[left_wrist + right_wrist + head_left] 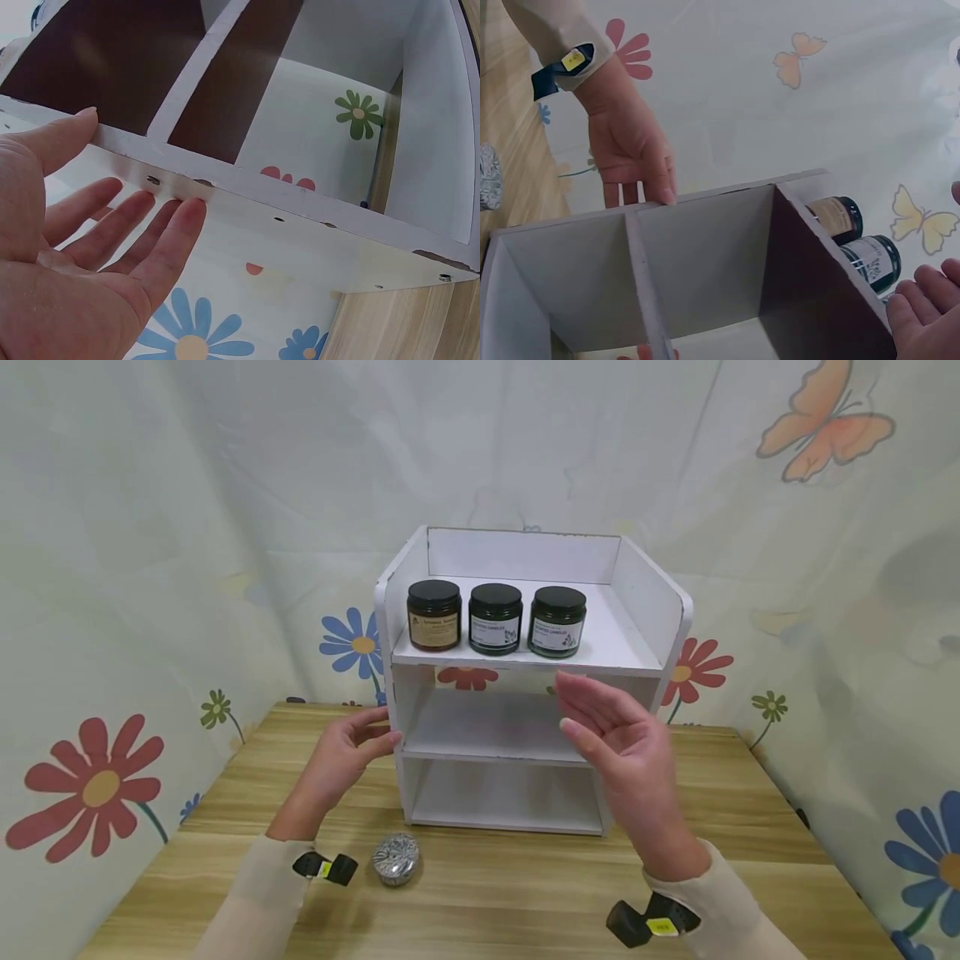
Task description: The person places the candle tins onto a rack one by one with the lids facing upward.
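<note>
A white three-tier shelf stands on the table. At its left side panel is my left hand, thumb at the front edge and fingers loosely extended along the outer face. The left wrist view shows those fingers spread, not wrapped round the panel. In front of the shelf's right part my right hand hovers, fingers extended and palm turned inward, holding nothing. Three dark-lidded candle jars line the top tier's front: an amber one with a tan label, a green one and another green one with white labels.
A small round tin with a black-and-white pattern lies on the wooden table, before the shelf's left corner. A floral cloth backdrop surrounds the table. High sides and a back panel enclose the top tier.
</note>
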Demonstrator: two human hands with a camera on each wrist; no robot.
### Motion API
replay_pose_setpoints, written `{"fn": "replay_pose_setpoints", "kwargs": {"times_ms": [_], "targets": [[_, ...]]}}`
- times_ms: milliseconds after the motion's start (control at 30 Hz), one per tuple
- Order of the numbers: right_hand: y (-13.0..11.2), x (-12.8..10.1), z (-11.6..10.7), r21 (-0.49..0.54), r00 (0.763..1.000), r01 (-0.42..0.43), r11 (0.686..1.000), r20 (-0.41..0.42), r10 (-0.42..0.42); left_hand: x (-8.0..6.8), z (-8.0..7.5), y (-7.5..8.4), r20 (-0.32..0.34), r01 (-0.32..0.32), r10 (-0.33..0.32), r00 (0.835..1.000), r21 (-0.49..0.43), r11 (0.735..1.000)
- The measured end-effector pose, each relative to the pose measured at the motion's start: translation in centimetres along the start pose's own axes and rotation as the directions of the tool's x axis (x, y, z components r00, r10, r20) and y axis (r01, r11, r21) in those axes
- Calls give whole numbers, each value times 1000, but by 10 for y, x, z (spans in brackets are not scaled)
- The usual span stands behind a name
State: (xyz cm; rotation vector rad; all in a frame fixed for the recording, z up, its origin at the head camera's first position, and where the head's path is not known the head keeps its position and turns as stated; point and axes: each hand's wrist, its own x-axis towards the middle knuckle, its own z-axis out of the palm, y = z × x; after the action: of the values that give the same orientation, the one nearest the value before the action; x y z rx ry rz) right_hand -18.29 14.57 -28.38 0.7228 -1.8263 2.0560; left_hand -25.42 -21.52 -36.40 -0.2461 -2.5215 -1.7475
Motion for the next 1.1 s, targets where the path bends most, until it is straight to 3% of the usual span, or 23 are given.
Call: {"fn": "replay_pose_setpoints", "kwargs": {"times_ms": [167, 400, 567, 900, 1100], "targets": [[10, -7, 4, 15, 1000, -14, 1000, 23, 13, -1, -1, 1, 1, -5, 5, 1000, 10, 1000], [26, -15, 9, 58, 996, 50, 997, 66, -53, 0, 0, 2, -4, 0, 0, 1000, 20, 1000], [40, -21, 9, 109, 994, 42, 993, 97, -52, 1, 0, 1, -2, 4, -4, 1000, 22, 1000], [76, -35, 11, 139, 978, 74, 988, 184, -99, 1, 0, 2, 4, 22, -22, 1000, 23, 999], [101, -44, 18, 209, 964, 104, 972, 220, -150, 1, -2, 1, 2, 11, -12, 1000, 18, 1000]]}}
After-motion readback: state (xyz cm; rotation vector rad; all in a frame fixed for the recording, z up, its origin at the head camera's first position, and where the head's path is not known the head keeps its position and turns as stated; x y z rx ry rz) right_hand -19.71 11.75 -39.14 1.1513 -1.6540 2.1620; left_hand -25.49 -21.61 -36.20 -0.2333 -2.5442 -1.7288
